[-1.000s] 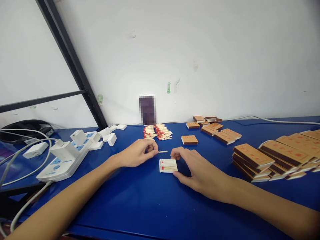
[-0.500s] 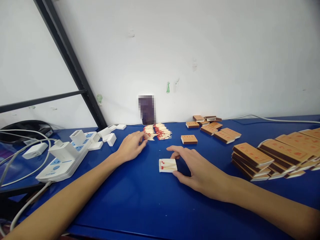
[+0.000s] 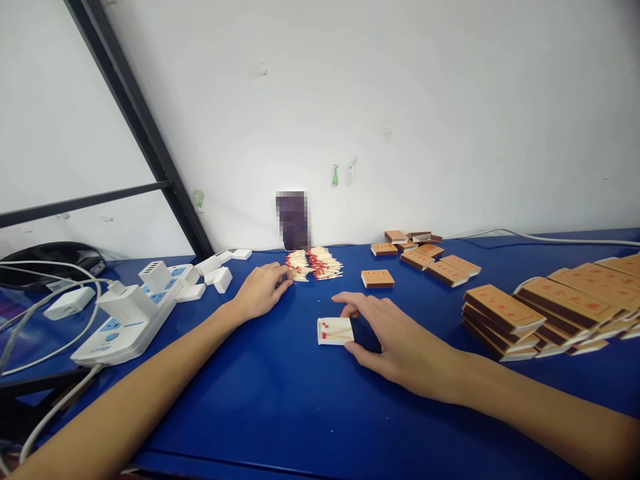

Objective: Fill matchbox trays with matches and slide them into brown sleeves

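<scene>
A small white matchbox tray [image 3: 327, 340] lies on the blue table with a few red-headed matches inside. My right hand [image 3: 395, 333] steadies its right end between thumb and curled fingers, the index finger stretched out above it. Farther back, my left hand [image 3: 263, 291] rests with its fingers bent together at the left edge of a pile of loose matches [image 3: 325, 262]. Its fingertips touch the pile, and whatever is between them is hidden. The matches lie in two heaps side by side. One closed matchbox [image 3: 378, 279] sits behind my right hand.
Stacked matchboxes [image 3: 505, 309] stand at the right, with more matchboxes [image 3: 453, 268] scattered at the back. On the left are a white power strip [image 3: 135, 327] with plugs and cables, and several white blocks [image 3: 223, 279]. A pixelated dark rectangle [image 3: 294, 220] leans against the wall.
Hardly anything differs. The whole view has shifted very slightly, while both hands, the tray and the match heaps keep their places.
</scene>
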Demonstrator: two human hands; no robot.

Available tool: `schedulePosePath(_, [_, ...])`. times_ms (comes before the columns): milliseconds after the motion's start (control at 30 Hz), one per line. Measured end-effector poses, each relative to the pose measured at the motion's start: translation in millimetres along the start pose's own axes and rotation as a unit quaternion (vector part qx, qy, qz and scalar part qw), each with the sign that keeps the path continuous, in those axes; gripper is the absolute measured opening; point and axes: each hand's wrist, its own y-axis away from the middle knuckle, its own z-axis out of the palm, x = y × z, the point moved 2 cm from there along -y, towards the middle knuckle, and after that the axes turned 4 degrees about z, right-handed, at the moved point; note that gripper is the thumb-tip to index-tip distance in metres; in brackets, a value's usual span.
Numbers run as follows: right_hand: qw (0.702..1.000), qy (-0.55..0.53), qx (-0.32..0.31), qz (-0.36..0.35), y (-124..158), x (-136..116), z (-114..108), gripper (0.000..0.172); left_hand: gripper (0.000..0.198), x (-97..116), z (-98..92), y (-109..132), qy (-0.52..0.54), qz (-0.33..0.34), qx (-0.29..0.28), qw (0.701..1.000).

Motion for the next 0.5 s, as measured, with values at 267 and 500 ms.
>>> schedulePosePath(267, [1.000, -0.001, 0.008, -0.004, 0.4, 0.8, 0.2, 0.055, 0.018, -0.2, 1.0, -0.4, 0.010, 0.008, -0.005, 1.000])
schedulePosePath(500, [1.000, -0.001, 0.000, 0.001, 0.5, -0.4, -0.1, 0.054, 0.017, -0.8, 1.2, -0.4, 0.021, 0.008, -0.008, 1.000])
